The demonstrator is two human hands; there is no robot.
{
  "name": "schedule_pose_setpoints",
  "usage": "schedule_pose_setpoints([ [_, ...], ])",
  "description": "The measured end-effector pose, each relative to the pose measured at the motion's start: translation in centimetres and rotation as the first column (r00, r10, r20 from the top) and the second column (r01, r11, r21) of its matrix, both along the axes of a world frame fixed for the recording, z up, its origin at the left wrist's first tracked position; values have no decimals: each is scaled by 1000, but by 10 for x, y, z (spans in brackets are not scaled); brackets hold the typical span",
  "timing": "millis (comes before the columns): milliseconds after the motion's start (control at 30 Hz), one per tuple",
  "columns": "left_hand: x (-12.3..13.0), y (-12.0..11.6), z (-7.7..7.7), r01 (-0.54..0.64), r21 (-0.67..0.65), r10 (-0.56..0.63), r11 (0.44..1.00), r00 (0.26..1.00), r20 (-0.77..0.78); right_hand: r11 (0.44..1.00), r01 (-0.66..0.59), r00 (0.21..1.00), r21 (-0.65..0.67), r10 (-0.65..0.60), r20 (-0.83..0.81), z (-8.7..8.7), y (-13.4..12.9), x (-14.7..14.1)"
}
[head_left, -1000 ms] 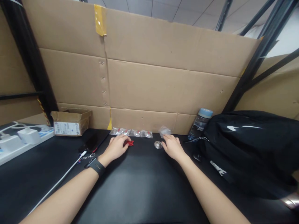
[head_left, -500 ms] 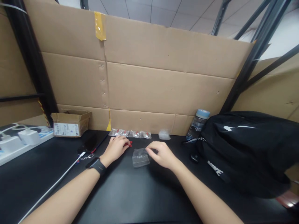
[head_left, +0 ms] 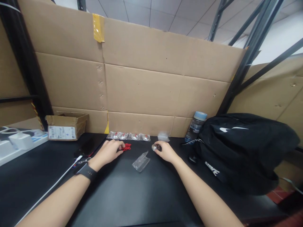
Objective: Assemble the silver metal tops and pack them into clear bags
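The left hand (head_left: 107,153) is rested left of the frame's centre, its fingers curled against the red cord (head_left: 127,147); whether the cord is pinched cannot be told. The right hand (head_left: 167,152) is set right of centre, with the shiny disc (head_left: 154,147) pinched between thumb and fingers. A clear bag (head_left: 141,161) is laid between them, below centre. The cord is judged light, soft and limp, best gathered as a bunch. The disc, just right of centre, is judged metallic, stiff and rather slippery, best gripped by its rim.
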State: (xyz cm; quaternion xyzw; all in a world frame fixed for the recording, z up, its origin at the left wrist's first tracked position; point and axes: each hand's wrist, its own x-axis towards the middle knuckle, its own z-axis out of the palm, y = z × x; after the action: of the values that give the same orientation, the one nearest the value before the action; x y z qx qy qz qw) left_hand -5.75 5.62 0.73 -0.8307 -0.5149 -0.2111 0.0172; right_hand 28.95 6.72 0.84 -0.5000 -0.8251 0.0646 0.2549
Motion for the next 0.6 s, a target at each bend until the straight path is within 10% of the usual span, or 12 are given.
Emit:
schedule_pose_setpoints([
  [600, 19, -5, 5, 70, 64, -79, 995, 985, 154, 998, 52, 995, 31, -49, -88, -1, 10, 2],
])
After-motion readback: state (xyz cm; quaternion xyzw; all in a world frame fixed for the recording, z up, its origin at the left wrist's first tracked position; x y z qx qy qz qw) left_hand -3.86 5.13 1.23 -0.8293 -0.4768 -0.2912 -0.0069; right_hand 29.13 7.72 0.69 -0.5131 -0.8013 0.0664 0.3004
